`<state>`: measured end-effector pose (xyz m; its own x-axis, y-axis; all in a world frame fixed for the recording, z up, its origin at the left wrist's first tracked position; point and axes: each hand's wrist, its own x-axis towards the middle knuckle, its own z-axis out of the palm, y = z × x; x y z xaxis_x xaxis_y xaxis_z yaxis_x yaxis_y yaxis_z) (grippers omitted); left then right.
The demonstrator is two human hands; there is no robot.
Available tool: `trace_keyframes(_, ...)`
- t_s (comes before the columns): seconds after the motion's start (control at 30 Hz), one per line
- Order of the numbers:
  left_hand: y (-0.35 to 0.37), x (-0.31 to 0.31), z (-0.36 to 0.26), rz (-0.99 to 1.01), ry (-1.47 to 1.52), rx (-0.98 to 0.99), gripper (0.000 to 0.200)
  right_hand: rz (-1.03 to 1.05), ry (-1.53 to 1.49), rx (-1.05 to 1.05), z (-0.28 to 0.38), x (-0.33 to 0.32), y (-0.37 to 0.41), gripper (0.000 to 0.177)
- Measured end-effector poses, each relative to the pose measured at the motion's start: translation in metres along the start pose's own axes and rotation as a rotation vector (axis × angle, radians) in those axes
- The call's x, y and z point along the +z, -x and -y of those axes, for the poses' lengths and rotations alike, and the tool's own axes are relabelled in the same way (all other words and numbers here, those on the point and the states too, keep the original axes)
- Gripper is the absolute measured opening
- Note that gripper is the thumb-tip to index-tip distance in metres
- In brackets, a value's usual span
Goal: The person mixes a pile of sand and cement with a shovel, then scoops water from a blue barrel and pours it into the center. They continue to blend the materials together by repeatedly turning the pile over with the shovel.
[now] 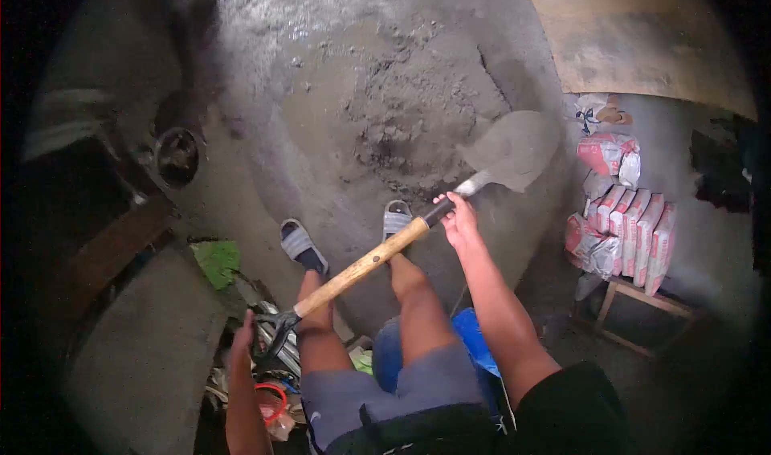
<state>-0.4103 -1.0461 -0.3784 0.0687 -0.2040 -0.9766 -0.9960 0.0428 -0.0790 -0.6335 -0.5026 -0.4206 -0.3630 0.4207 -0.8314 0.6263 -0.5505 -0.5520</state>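
Observation:
A shovel (365, 270) with a wooden shaft lies slantwise across the view in front of my legs. My right hand (459, 220) grips its dark collar just behind the blade. At the other end, my left hand (242, 331) is around the black D-shaped handle (277, 328), its fingers partly hidden. The grey-coated blade (518, 150) points to the upper right, over the right edge of a heap of wet grey cement mix (409, 106). Lumps and a darker hollow show in the heap, which spreads over the floor beyond my sandals.
Stacked cement bags (638, 230) stand at right by a wooden frame (642, 318), below a large plywood sheet (642, 37). A round bucket (177, 158) sits at left. Behind my left hand is clutter with a red ring (273, 403). A blue thing (475, 341) is beside my leg.

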Motion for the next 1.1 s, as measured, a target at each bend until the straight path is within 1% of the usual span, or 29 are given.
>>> trace_keyframes(0.03, 0.040, -0.013, -0.018, -0.188, 0.148, 0.022, 0.061, 0.144, -0.186, 0.070, 0.009, 0.004, 0.007, 0.026)
trace_keyframes(0.07, 0.079, -0.024, -0.029, -0.316, 0.250, 0.148, 0.056, 0.186, -0.283, 0.102, 0.021, 0.017, 0.017, 0.020)
trace_keyframes(0.13, 0.164, -0.049, -0.057, -0.511, 0.282, 0.521, 0.050, 0.371, -0.493, 0.159, 0.045, 0.038, 0.023, 0.021)
trace_keyframes(0.2, 0.309, -0.027, -0.108, -0.604, 0.377, 0.878, 0.041, 0.465, -0.678, 0.191, 0.082, 0.059, 0.045, 0.022)
trace_keyframes(0.23, 0.379, -0.011, -0.130, -0.643, 0.257, 1.062, 0.035, 0.474, -0.772, 0.225, 0.105, 0.068, 0.049, 0.024)
trace_keyframes(0.27, 0.438, -0.001, -0.147, -0.652, 0.086, 1.174, 0.035, 0.687, -0.773, 0.185, 0.130, 0.070, 0.051, 0.027)
trace_keyframes(0.3, 0.484, 0.015, -0.153, -0.644, 0.102, 1.352, 0.047, 0.890, -0.767, 0.141, 0.151, 0.068, 0.053, 0.030)
trace_keyframes(0.33, 0.545, 0.045, -0.163, -0.652, -0.141, 1.498, 0.065, 0.784, -0.873, 0.221, 0.175, 0.072, 0.053, 0.032)
trace_keyframes(0.37, 0.567, 0.090, -0.173, -0.894, -0.050, 1.794, 0.076, 0.680, -0.972, 0.301, 0.195, 0.075, 0.055, 0.037)
trace_keyframes(0.4, 0.594, 0.080, -0.176, -0.693, -0.584, 1.840, 0.076, 0.629, -0.709, 0.074, 0.196, 0.075, 0.049, 0.038)
trace_keyframes(0.43, 0.617, 0.116, -0.207, -0.610, -0.903, 2.120, 0.072, 0.557, -0.440, -0.145, 0.197, 0.071, 0.042, 0.041)
trace_keyframes(0.47, 0.637, 0.166, -0.229, -0.613, -1.260, 2.061, 0.072, 0.504, -0.378, -0.005, 0.235, 0.051, 0.092, 0.041)
trace_keyframes(0.5, 0.623, 0.202, -0.259, -0.324, -1.401, 1.805, 0.065, 0.335, -0.227, -0.156, 0.257, 0.046, 0.125, 0.045)
trace_keyframes(0.53, 0.601, 0.253, -0.277, -0.349, -1.546, 1.708, 0.051, 0.338, -0.023, -0.642, 0.241, 0.043, 0.102, 0.052)
trace_keyframes(0.57, 0.542, 0.293, -0.290, -0.328, -1.548, 1.732, 0.040, 0.325, 0.207, -1.115, 0.222, 0.038, 0.079, 0.059)
trace_keyframes(0.6, 0.490, 0.330, -0.300, -0.255, -1.548, 1.808, 0.036, 0.374, 0.502, -1.354, 0.225, 0.019, 0.079, 0.065)
trace_keyframes(0.63, 0.477, 0.355, -0.301, -0.147, -1.708, 1.708, 0.035, 0.364, 0.498, -1.335, 0.222, 0.004, 0.073, 0.065)
trace_keyframes(0.67, 0.475, 0.378, -0.292, -0.137, -1.593, 1.787, 0.035, 0.424, 0.471, -1.298, 0.222, -0.010, 0.064, 0.065)
trace_keyframes(0.7, 0.474, 0.391, -0.284, -0.140, -1.596, 1.800, 0.035, 0.484, 0.442, -1.264, 0.225, -0.022, 0.056, 0.065)
trace_keyframes(0.73, 0.466, 0.389, -0.276, -0.133, -1.544, 1.809, 0.036, 0.483, 0.557, -1.491, 0.251, -0.032, 0.063, 0.063)
trace_keyframes(0.77, 0.462, 0.387, -0.269, -0.128, -1.494, 1.822, 0.036, 0.614, 0.632, -1.316, 0.249, -0.038, 0.056, 0.051)
trace_keyframes(0.83, 0.469, 0.375, -0.274, -0.138, -1.497, 1.767, 0.039, 0.567, 0.943, -1.333, 0.229, -0.037, 0.012, 0.028)
trace_keyframes(0.87, 0.483, 0.373, -0.277, -0.158, -1.562, 1.732, 0.039, 0.527, 0.822, -1.459, 0.218, -0.031, 0.001, 0.023)
trace_keyframes(0.9, 0.501, 0.373, -0.279, -0.177, -1.622, 1.690, 0.040, 0.490, 0.699, -1.577, 0.205, -0.021, -0.002, 0.026)
trace_keyframes(0.93, 0.528, 0.373, -0.282, -0.155, -1.599, 1.742, 0.039, 0.386, 0.554, -1.340, 0.204, -0.014, 0.022, 0.029)
trace_keyframes(0.97, 0.549, 0.373, -0.285, -0.129, -1.580, 1.792, 0.038, 0.407, 0.371, -1.275, 0.203, -0.008, 0.031, 0.031)
trace_keyframes(1.03, 0.558, 0.384, -0.279, -0.070, -1.617, 1.777, 0.038, 0.349, 0.177, -1.205, 0.191, -0.004, 0.047, 0.034)
trace_keyframes(1.07, 0.548, 0.403, -0.282, -0.112, -1.624, 1.737, 0.037, 0.347, 0.168, -1.180, 0.174, 0.001, 0.023, 0.034)
trace_keyframes(1.1, 0.519, 0.410, -0.289, -0.178, -1.607, 1.778, 0.035, 0.341, 0.195, -1.242, 0.169, 0.005, -0.005, 0.033)
